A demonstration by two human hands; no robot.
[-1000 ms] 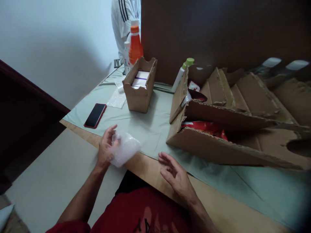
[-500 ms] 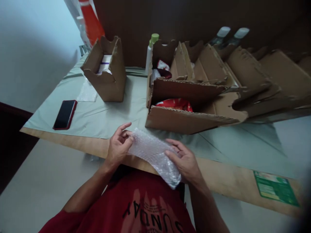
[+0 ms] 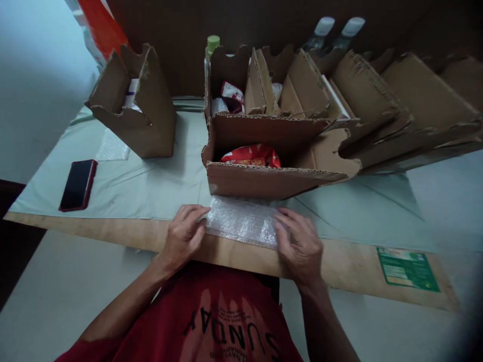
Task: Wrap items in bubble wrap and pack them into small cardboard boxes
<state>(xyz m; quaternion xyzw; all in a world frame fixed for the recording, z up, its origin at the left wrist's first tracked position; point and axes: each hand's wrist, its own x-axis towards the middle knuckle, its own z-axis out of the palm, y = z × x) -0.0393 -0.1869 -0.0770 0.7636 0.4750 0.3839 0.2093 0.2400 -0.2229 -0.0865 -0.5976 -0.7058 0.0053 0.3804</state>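
Note:
A sheet of clear bubble wrap (image 3: 241,221) lies flat on the table's near edge, right in front of a divided cardboard box (image 3: 264,181). My left hand (image 3: 183,236) rests palm down on the sheet's left end, fingers stretched out. My right hand (image 3: 302,246) presses flat on its right end, fingers also spread. Red packets (image 3: 252,155) show in the box's front compartment.
A smaller cardboard box (image 3: 136,110) stands at the back left, a red-cased phone (image 3: 78,184) lies left on the pale green cloth (image 3: 151,186). More cardboard dividers (image 3: 377,105) and bottles (image 3: 320,27) fill the back right. A green sticker (image 3: 409,262) sits on the wooden edge.
The bubble wrap, first bunched in my left hand, was spread between both hands and now lies flat on the table under them. The view has swung right and down.

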